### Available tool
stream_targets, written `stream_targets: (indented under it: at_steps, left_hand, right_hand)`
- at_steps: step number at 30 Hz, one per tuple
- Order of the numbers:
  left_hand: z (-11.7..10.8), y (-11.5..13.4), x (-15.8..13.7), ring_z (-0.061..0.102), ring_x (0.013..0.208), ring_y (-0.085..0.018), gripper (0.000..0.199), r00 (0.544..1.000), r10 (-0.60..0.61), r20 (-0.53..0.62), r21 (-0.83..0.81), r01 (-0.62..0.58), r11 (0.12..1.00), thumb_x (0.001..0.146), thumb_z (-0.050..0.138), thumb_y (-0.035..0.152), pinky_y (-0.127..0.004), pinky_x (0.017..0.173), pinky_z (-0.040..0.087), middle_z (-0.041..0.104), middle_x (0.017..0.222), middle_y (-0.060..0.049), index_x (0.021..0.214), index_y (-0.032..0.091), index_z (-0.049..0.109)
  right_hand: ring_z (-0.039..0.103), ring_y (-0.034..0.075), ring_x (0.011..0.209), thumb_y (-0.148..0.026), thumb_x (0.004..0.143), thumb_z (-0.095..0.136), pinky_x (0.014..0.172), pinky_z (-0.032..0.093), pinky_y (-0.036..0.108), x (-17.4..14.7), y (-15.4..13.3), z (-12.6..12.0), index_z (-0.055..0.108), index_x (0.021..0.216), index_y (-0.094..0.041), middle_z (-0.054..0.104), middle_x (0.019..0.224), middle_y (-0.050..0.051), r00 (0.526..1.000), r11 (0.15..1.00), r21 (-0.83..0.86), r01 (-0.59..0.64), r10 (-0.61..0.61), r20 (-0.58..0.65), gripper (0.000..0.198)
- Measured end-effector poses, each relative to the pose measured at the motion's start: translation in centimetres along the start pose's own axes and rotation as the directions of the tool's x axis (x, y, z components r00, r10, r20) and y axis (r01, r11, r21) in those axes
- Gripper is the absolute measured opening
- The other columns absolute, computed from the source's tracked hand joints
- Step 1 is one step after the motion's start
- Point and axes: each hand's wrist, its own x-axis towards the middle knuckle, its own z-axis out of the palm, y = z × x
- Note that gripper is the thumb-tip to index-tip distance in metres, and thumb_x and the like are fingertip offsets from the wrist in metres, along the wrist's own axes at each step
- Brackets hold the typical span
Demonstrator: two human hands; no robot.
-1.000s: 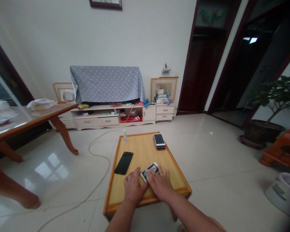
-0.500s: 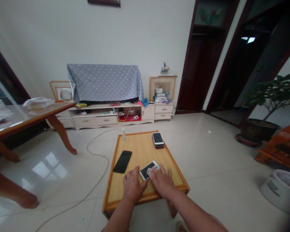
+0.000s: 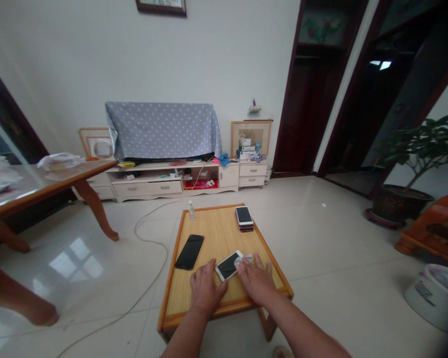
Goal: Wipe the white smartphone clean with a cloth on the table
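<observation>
A white smartphone [image 3: 227, 267] with a dark screen lies face up on the small wooden table [image 3: 212, 223]. My left hand [image 3: 206, 287] grips its left end between thumb and fingers. Under the fingers of my right hand [image 3: 257, 279] a small white cloth [image 3: 248, 258] is pressed on the phone's right end; part of the cloth is hidden. Left of the hands a black smartphone [image 3: 189, 252] lies flat. At the table's far right corner sits a stack of phones [image 3: 244, 217], a white one on top. A small clear bottle [image 3: 191, 211] stands at the far left corner.
A larger wooden table [image 3: 48, 180] with plastic bags is on the left. Along the wall runs a low cabinet [image 3: 149, 187] under a dotted cloth cover [image 3: 164, 130]. To the right are a potted plant [image 3: 403, 199] and a white bucket [image 3: 435, 293]. A cable [image 3: 164, 258] crosses the floor.
My right hand has slid to the right with the cloth, from the middle of the white phone's screen to its right end. My left hand keeps its hold.
</observation>
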Motion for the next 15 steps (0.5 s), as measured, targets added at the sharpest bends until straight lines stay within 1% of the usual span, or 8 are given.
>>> stream_targets:
  at_steps: [2,3,4,7,9,11,13,15]
  left_hand:
    - [0.0,0.0,0.0,0.052,0.128,-0.027,0.07,1.0,0.003,-0.014,0.0,-0.003,1.0,0.076,0.067,0.041,-0.04,0.108,0.029,0.063,0.133,-0.011,0.14,0.022,0.047]
    - [0.1,0.0,0.0,0.052,0.128,-0.027,0.069,1.0,0.004,-0.019,0.0,-0.004,1.0,0.077,0.067,0.041,-0.04,0.108,0.029,0.063,0.133,-0.011,0.14,0.022,0.048]
    - [0.1,0.0,0.0,0.052,0.128,-0.027,0.068,1.0,0.004,-0.02,-0.001,-0.004,1.0,0.077,0.066,0.041,-0.04,0.108,0.029,0.063,0.134,-0.011,0.14,0.021,0.047]
    - [0.1,-0.2,0.1,0.05,0.13,-0.026,0.065,1.0,-0.015,0.016,-0.004,0.015,1.0,0.079,0.062,0.034,-0.039,0.109,0.028,0.063,0.135,-0.011,0.141,0.022,0.046]
    - [0.1,-0.3,0.1,0.05,0.131,-0.025,0.065,0.999,-0.021,0.04,-0.004,0.021,1.0,0.08,0.061,0.031,-0.039,0.11,0.027,0.062,0.136,-0.01,0.142,0.022,0.046]
    - [0.0,-0.3,0.1,0.05,0.131,-0.026,0.064,1.0,-0.012,0.029,-0.003,0.012,1.0,0.081,0.062,0.036,-0.04,0.111,0.027,0.062,0.136,-0.01,0.142,0.023,0.047]
    - [0.0,-0.2,0.1,0.051,0.13,-0.027,0.066,1.0,0.003,0.003,-0.003,-0.003,1.0,0.08,0.064,0.041,-0.04,0.111,0.027,0.063,0.136,-0.011,0.141,0.023,0.048]
    - [0.0,-0.1,0.1,0.051,0.13,-0.027,0.067,1.0,0.006,-0.005,-0.003,-0.006,1.0,0.078,0.066,0.041,-0.04,0.111,0.027,0.062,0.136,-0.011,0.141,0.024,0.048]
  right_hand:
    - [0.006,0.034,0.154,-0.06,0.102,0.009,0.115,-0.004,0.071,0.4,0.2,-0.2,0.053,0.144,-0.036,0.041,0.157,-0.002,0.999,0.999,-0.016,-0.036,0.036,-0.029,0.065]
    - [0.007,0.034,0.154,-0.06,0.102,0.01,0.115,-0.004,0.071,0.3,-0.1,0.0,0.053,0.144,-0.036,0.041,0.157,-0.002,0.999,1.0,-0.015,-0.024,0.023,-0.032,0.065]
    - [0.008,0.033,0.154,-0.06,0.103,0.01,0.116,-0.004,0.07,0.0,-0.5,0.2,0.053,0.144,-0.036,0.042,0.157,-0.002,1.0,1.0,-0.009,0.01,-0.01,-0.025,0.064]
    - [0.015,0.03,0.153,-0.059,0.103,0.012,0.118,-0.002,0.067,-1.3,-2.0,1.2,0.052,0.144,-0.038,0.043,0.156,-0.001,0.985,0.984,0.039,0.171,-0.172,0.016,0.061]
    - [0.018,0.029,0.153,-0.058,0.103,0.012,0.118,-0.002,0.066,-1.5,-2.4,1.5,0.051,0.145,-0.039,0.045,0.155,0.0,0.973,0.972,0.059,0.228,-0.23,0.027,0.06]
    - [0.02,0.029,0.152,-0.056,0.104,0.012,0.118,-0.004,0.067,-1.0,-2.1,1.3,0.051,0.144,-0.038,0.045,0.155,0.0,0.981,0.98,0.042,0.194,-0.195,0.018,0.06]
    - [0.021,0.029,0.152,-0.055,0.104,0.012,0.117,-0.006,0.069,0.1,-1.3,0.8,0.053,0.144,-0.035,0.044,0.155,0.002,0.994,0.994,0.006,0.108,-0.108,-0.012,0.06]
    - [0.023,0.03,0.151,-0.056,0.104,0.014,0.116,-0.009,0.068,0.8,-0.8,0.5,0.052,0.145,-0.03,0.043,0.156,0.006,0.998,0.999,-0.029,0.037,-0.038,-0.053,0.062]
